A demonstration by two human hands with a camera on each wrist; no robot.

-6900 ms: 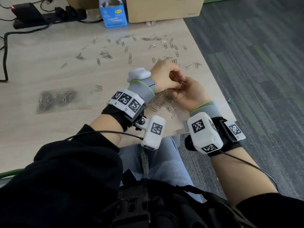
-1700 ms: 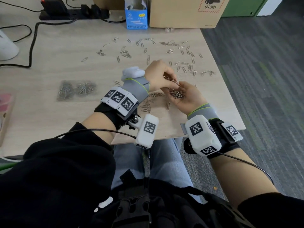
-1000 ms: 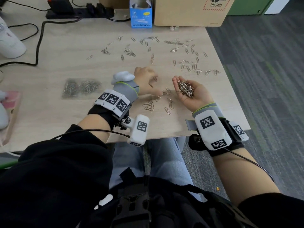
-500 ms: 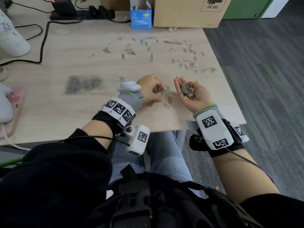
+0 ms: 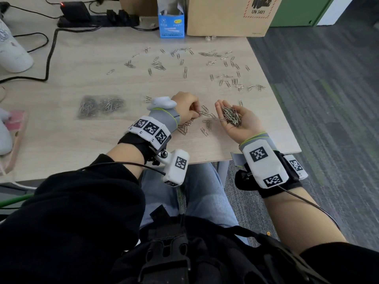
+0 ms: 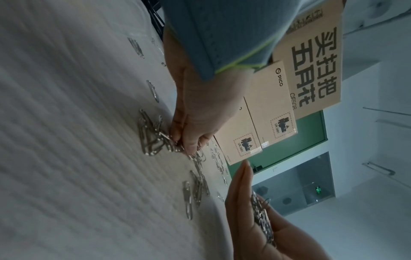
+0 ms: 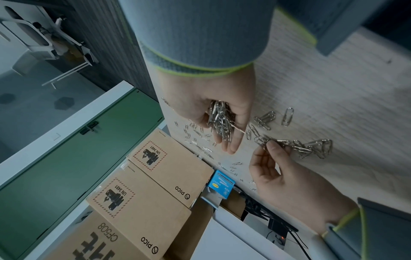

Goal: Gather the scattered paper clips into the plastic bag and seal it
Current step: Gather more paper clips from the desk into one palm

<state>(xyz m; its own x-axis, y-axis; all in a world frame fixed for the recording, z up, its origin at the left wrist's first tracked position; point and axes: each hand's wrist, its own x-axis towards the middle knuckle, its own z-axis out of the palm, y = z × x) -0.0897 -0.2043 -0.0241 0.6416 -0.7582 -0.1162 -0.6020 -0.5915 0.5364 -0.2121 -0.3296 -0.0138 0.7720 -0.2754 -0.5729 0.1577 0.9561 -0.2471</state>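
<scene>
My right hand (image 5: pixel 227 110) lies palm up over the table's right front, fingers nearly straight, cradling a heap of silver paper clips (image 5: pixel 231 117); the right wrist view shows the same heap (image 7: pixel 220 117). Just to its left my left hand (image 5: pixel 195 113) is down on the wood, thumb and forefinger pinching clips from a small loose cluster (image 5: pixel 185 127), as seen in the right wrist view (image 7: pixel 270 146). More clips (image 5: pixel 223 66) are strewn across the far half of the table. The clear plastic bag (image 5: pixel 101 105), partly filled with clips, lies flat to the left.
A blue carton (image 5: pixel 171 21) and a cardboard box (image 5: pixel 227 15) stand at the back edge, with a power strip and cables (image 5: pixel 98 16) at back left. A white object (image 5: pixel 12 52) and a pink item (image 5: pixel 14 136) sit far left. The table's right edge (image 5: pixel 287 124) drops to carpet.
The hands have parted: the right one turned palm up with its heap of clips, and the left one dropped to the table and pinches at the loose cluster.
</scene>
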